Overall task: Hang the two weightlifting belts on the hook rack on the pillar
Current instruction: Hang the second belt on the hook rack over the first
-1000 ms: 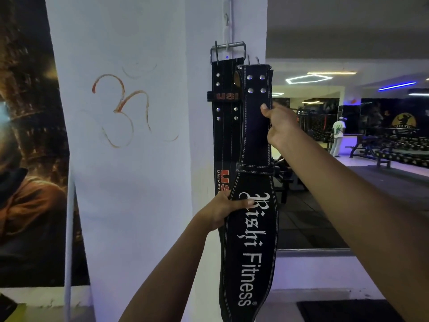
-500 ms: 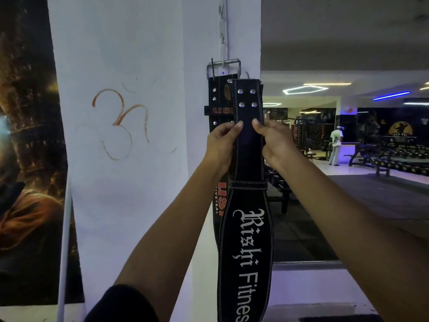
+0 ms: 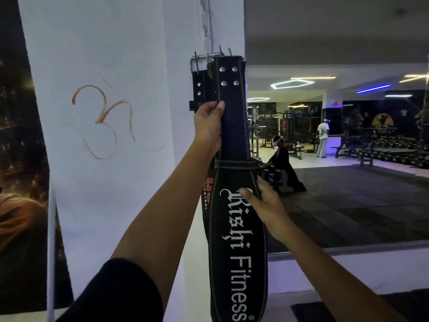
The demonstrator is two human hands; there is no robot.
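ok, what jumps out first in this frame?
The black belt lettered "Rishi Fitness" hangs down the centre, its riveted top up at the hooks on the white pillar. The left hand grips its narrow strap high up; the right hand holds the wide part lower. A second belt hangs behind it, and an orange symbol marks the pillar to the left.

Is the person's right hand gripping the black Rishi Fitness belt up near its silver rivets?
No, the right hand rests lower on the black Rishi Fitness belt, by its white lettering.
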